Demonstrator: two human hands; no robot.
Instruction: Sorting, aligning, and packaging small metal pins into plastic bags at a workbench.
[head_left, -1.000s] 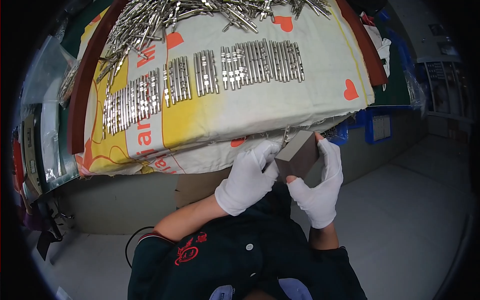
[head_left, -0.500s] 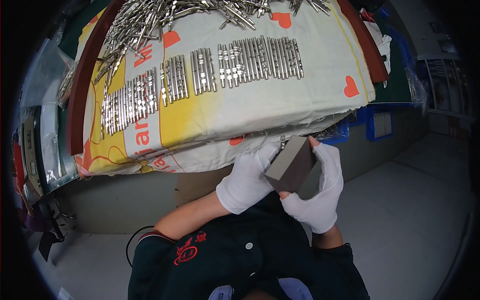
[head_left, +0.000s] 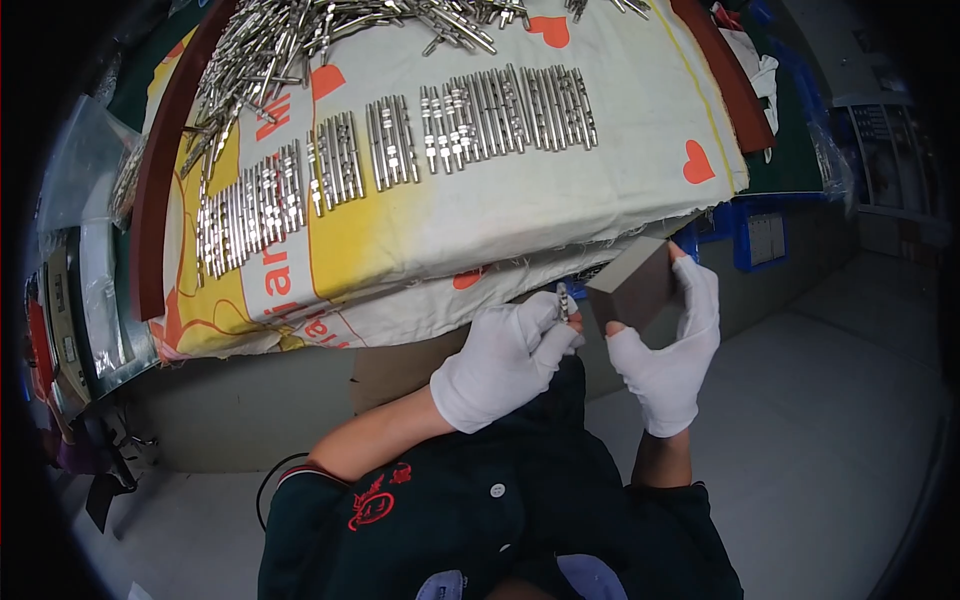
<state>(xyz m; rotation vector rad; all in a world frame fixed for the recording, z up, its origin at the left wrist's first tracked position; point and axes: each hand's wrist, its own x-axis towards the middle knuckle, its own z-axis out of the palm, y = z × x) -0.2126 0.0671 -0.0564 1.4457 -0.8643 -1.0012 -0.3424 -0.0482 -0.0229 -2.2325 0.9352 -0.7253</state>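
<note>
Right of centre in the frame, your right hand (head_left: 668,372), in a white glove, holds a grey block (head_left: 640,290) tilted in the air. Its grip is clamped on the block, with your bare thumb tip at the lower edge and a fingertip at the upper right corner. Near the middle of the frame, your gloved left hand (head_left: 500,360) has its grip together on a short metal rod (head_left: 563,302). The rod's upper end sticks up just beside the block's left corner, apart from it as far as you can see; your fingers seem to hide its lower end.

Across the upper middle, you have metal rods in a row (head_left: 508,110), side by side in groups, on the printed cloth (head_left: 500,210). Toward the upper left, a loose pile of rods (head_left: 285,45) lies criss-crossed. A dark red strip borders the cloth at left (head_left: 172,170) and another at right. Beyond the right strip, you see the dark green worktop (head_left: 800,178), with a blue tray (head_left: 741,243) below its edge. A clear plastic bag (head_left: 85,165) lies at the left of the frame.
</note>
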